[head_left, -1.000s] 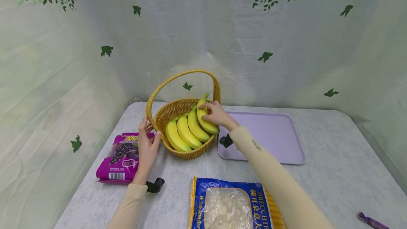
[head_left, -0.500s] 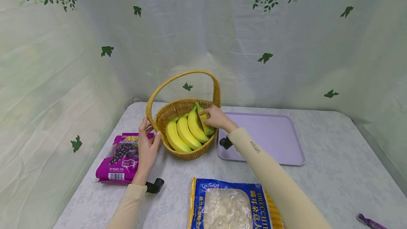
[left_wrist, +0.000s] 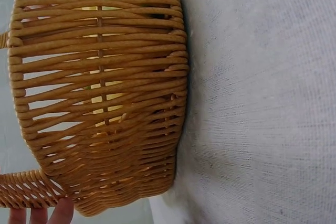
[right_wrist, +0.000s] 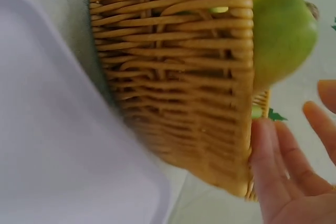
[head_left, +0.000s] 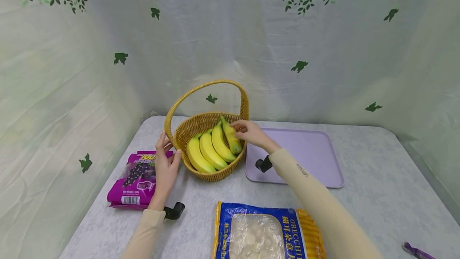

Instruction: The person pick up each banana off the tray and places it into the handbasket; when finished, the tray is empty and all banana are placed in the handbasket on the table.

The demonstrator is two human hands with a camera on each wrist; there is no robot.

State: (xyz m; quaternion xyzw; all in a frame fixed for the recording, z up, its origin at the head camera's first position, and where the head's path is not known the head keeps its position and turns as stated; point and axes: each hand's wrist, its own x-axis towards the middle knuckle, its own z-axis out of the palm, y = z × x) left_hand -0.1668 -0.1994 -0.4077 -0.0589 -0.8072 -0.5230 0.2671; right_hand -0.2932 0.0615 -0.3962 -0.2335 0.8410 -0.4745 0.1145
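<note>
A woven basket (head_left: pixel 215 176) with a tall handle stands on the grey table and holds a bunch of yellow bananas (head_left: pixel 210 151). My left hand (head_left: pixel 164 167) rests against the basket's left side, fingers straight and thumb by the rim; its fingertips (left_wrist: pixel 58 213) show beside the basket wall (left_wrist: pixel 100 93). My right hand (head_left: pixel 248 131) hovers at the basket's right rim with relaxed fingers, just beside the greenish rightmost banana (head_left: pixel 231 137). In the right wrist view the fingers (right_wrist: pixel 283 177) stand apart from that banana (right_wrist: pixel 281 35) and the basket (right_wrist: pixel 184 77).
A lilac tray (head_left: pixel 309 155) lies right of the basket. A purple grape snack bag (head_left: pixel 136 179) sits under my left forearm, a blue bag (head_left: pixel 266 231) at the table's near edge, a small purple item (head_left: pixel 417 250) at bottom right. Leaf-printed cloth walls the table.
The right hand lowered the rightmost banana down into the basket, then let go and drew back slightly to the right. The left hand stayed at the basket's side.
</note>
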